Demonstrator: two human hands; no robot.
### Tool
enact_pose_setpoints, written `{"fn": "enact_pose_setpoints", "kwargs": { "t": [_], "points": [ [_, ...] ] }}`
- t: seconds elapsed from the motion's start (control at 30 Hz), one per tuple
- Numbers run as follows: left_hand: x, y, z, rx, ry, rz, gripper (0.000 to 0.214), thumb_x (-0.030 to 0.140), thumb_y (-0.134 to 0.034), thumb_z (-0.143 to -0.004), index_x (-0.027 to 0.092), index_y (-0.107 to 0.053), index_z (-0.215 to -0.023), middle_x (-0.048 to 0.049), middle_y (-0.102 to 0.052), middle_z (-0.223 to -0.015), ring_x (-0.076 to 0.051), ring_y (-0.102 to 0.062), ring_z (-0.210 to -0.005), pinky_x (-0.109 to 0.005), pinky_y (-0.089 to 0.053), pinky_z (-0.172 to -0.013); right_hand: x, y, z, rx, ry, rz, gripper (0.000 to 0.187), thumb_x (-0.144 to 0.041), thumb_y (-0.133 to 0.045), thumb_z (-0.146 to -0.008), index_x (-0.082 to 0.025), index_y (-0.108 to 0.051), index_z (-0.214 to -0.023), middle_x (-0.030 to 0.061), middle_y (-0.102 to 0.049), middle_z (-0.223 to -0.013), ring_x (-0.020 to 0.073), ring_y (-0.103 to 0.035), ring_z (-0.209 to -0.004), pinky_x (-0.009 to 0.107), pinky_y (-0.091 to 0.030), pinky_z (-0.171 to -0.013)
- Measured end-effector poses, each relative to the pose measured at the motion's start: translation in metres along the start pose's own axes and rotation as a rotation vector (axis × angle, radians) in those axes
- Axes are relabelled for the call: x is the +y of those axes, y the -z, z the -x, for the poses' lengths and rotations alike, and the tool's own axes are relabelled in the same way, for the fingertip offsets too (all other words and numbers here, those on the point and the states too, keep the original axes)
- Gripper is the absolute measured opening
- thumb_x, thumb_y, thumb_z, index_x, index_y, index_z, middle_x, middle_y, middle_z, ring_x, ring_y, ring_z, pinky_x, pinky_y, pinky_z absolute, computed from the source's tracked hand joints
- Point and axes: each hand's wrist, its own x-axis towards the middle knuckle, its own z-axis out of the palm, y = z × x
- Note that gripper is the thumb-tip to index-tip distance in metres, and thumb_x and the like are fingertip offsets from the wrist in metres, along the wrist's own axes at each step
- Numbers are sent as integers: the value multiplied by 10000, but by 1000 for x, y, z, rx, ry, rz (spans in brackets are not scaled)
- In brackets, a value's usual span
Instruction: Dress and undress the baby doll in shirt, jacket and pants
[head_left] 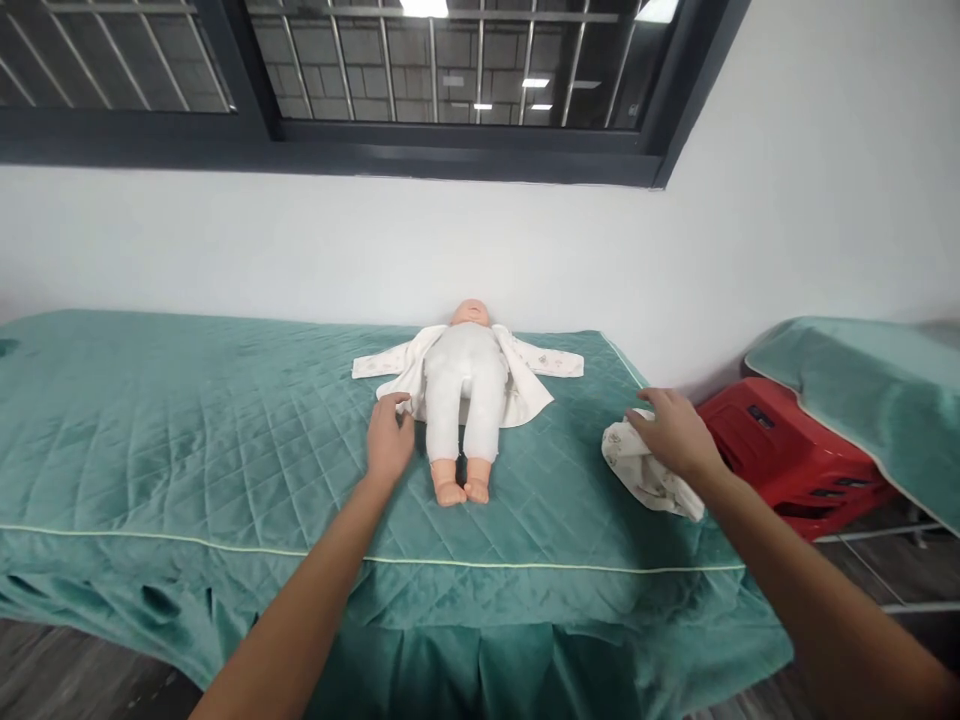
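A baby doll (466,365) with a white cloth body lies on its back, feet toward me. Beneath it spreads a white patterned baby jacket (529,400), its front open and both sleeves stretched out sideways. My left hand (390,440) is at the jacket's lower left corner, thumb and fingers slightly apart; whether it touches the cloth I cannot tell. To the right lies a bunched white patterned garment (649,472). Over its upper edge hovers or rests my right hand (671,430), fingers apart and partly hiding it.
A green quilted cover (225,430) lies over the bed, with piping along its front edge. Right of it stands a red plastic object (795,450) beside another green-covered surface (877,390). Behind are a white wall (300,245) and a dark-framed barred window (450,150).
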Motion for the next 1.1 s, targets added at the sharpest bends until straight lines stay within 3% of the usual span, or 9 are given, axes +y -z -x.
{"fn": "enact_pose_setpoints", "kwargs": {
  "t": [0.1, 0.2, 0.33, 0.43, 0.5, 0.57, 0.73, 0.93, 1.1],
  "points": [
    [18, 2, 0, -9, 13, 97, 332, 132, -454, -854, 208, -592, -1145, -108, -650, -1173, -248, -600, -1128, -443, -489, -994, 28, 3, -18, -380, -116, -71, 351, -440, -631, -825, -132, -699, -978, 156, -723, -1027, 302, -657, -947, 379, -462, -812],
    [46, 7, -2, -57, -44, 190, 335, 118, -462, -840, 210, -603, -1130, -91, -659, -1173, -239, -595, -1159, -433, -485, -1012, 25, 6, -28, -544, -60, -120, 269, -414, -710, -724, -172, -703, -840, 101, -737, -907, 272, -659, -860, 345, -452, -744],
    [96, 17, -5, -166, -24, 383, 332, 144, -502, -855, 205, -571, -1175, -94, -644, -1234, -216, -628, -1120, -412, -505, -984, -22, 34, -27, -695, 38, -183, 183, -318, -759, -626, -200, -687, -746, 37, -705, -769, 207, -612, -697, 298, -415, -615],
    [139, 25, -6, -471, -33, 592, 373, 252, -602, -871, 221, -552, -1240, -97, -646, -1272, -217, -633, -1138, -398, -508, -984, -80, 75, -17, -860, 336, -345, 194, -380, -701, -729, -210, -668, -817, 11, -660, -768, 170, -552, -656, 276, -374, -575],
    [164, 34, -7, -690, -81, 680, 416, 332, -673, -853, 235, -576, -1246, -92, -647, -1298, -235, -602, -1214, -387, -497, -1005, -120, 104, -10, -854, 534, -411, 228, -421, -713, -753, -215, -625, -799, -10, -620, -761, 155, -516, -673, 263, -354, -586],
    [184, 49, -13, -801, -137, 683, 392, 379, -700, -840, 237, -618, -1197, -79, -652, -1296, -243, -597, -1217, -374, -495, -995, -154, 130, -5, -806, 636, -449, 236, -411, -711, -777, -212, -588, -753, -19, -598, -769, 143, -500, -691, 254, -352, -599],
    [204, 108, -34, -773, -128, 499, 276, 450, -703, -823, 181, -647, -841, -18, -662, -839, -166, -632, -779, -263, -497, -661, -190, 161, -4, -774, 680, -579, 234, -384, -756, -767, -202, -666, -883, -6, -641, -836, 137, -542, -727, 251, -400, -631],
    [224, 169, -46, -695, -181, 524, 253, 342, -812, -730, 170, -657, -830, -6, -642, -807, -137, -627, -714, -224, -500, -603, -212, 178, -1, -966, 705, -799, 345, -512, -705, -828, -173, -688, -771, 9, -646, -764, 131, -582, -693, 257, -452, -623],
    [237, 199, -51, -558, -133, 562, 278, 306, -841, -712, 160, -672, -877, -4, -629, -721, -151, -656, -659, -228, -522, -561, -236, 206, 4, -749, 758, -960, 315, -416, -813, -770, -176, -613, -734, -35, -580, -673, 91, -540, -609, 214, -420, -547]
  ]
}}
